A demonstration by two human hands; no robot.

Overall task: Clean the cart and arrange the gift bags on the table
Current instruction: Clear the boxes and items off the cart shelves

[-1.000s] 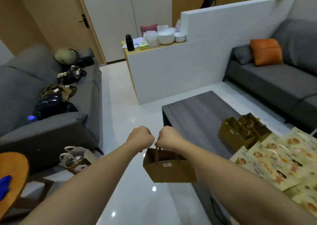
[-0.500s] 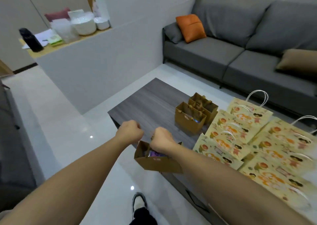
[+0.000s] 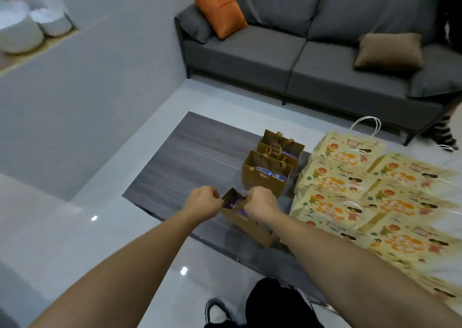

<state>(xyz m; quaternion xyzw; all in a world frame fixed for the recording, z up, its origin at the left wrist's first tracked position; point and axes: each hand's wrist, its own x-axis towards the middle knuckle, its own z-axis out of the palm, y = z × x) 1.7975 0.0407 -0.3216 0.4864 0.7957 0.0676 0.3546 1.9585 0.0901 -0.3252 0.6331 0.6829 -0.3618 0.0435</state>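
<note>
A small brown paper gift bag with purple contents hangs over the near edge of the dark wood table. My left hand and my right hand are both fisted on its handles at the top. Two more brown gift bags stand upright in a row just behind it on the table. Several yellow printed gift bags lie flat and overlapping on the table's right part. The cart is not in view.
A grey sofa with an orange cushion and a brown cushion stands beyond the table. A white partition wall with white bowls on its ledge is at the left. Glossy white floor lies around. My shoe shows below.
The view has swung right and down towards the table. Both hands have carried the brown bag from over the floor to above the table's near edge, close to the other brown bags.
</note>
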